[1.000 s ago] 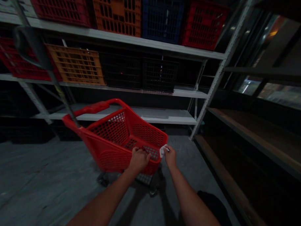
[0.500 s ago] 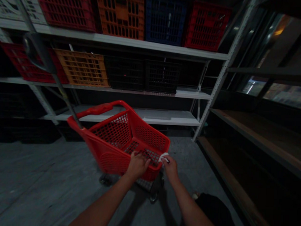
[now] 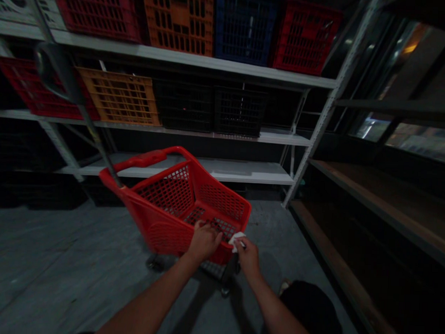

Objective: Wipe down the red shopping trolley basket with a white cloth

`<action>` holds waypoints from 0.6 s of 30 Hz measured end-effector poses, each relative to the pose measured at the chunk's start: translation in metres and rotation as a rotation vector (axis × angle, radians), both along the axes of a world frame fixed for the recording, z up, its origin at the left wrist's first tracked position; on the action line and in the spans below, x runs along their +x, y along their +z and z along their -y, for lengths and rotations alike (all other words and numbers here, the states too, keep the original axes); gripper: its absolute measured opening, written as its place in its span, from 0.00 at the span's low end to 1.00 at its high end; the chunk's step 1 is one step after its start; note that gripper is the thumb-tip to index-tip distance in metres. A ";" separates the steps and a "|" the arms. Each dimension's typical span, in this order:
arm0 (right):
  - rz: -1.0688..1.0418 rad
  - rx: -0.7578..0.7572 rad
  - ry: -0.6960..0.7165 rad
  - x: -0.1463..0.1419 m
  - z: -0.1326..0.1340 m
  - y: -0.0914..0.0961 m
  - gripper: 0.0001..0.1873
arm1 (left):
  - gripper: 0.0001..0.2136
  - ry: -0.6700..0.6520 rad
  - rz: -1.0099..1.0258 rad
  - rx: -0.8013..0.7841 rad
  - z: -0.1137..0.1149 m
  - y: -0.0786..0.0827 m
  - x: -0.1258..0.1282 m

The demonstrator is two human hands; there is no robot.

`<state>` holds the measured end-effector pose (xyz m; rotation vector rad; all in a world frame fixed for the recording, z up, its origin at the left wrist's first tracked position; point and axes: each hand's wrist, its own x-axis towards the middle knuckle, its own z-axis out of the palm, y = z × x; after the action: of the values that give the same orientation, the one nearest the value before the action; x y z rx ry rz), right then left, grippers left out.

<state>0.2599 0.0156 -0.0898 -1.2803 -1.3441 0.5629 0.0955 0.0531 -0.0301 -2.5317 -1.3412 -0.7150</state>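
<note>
A red plastic shopping cart (image 3: 158,235) with lattice sides stands on the floor in front of me, with nothing visible inside its basket. My left hand (image 3: 204,240) grips the near end of its rim, fingers curled over the edge. Closer to the corner, my right hand (image 3: 249,255) pinches a crumpled white cloth (image 3: 236,238) against the outside of the same rim. A small dark bit shows by the right fingers; I cannot make out what it is. From the cart's handle end a metal pole (image 3: 99,142) with a grey grip rises to the upper left.
White metal shelving (image 3: 244,171) runs behind the cart. It carries red crates (image 3: 307,38), an orange crate (image 3: 178,21), a blue crate (image 3: 245,29), a yellow crate (image 3: 121,97) and black crates (image 3: 186,107). Brown-edged shelves (image 3: 374,204) flank the right side. Grey concrete floor (image 3: 40,258) extends left.
My right hand has slid the white cloth slightly left and down along the cart's rim corner. My left hand keeps its place on the rim.
</note>
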 end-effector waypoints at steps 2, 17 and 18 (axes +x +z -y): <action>0.038 0.013 -0.032 0.017 -0.021 0.007 0.13 | 0.19 -0.015 0.008 -0.004 0.004 0.000 0.001; 0.074 -0.058 -0.042 0.016 0.006 0.014 0.11 | 0.19 -0.050 -0.008 -0.078 0.017 0.002 0.001; 0.066 -0.057 -0.021 0.010 0.015 0.014 0.11 | 0.19 -0.051 -0.008 -0.087 0.016 0.003 0.001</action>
<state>0.2694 0.0005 -0.0756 -1.3683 -1.3761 0.5522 0.0961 0.0369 -0.0276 -2.6427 -1.3371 -0.6692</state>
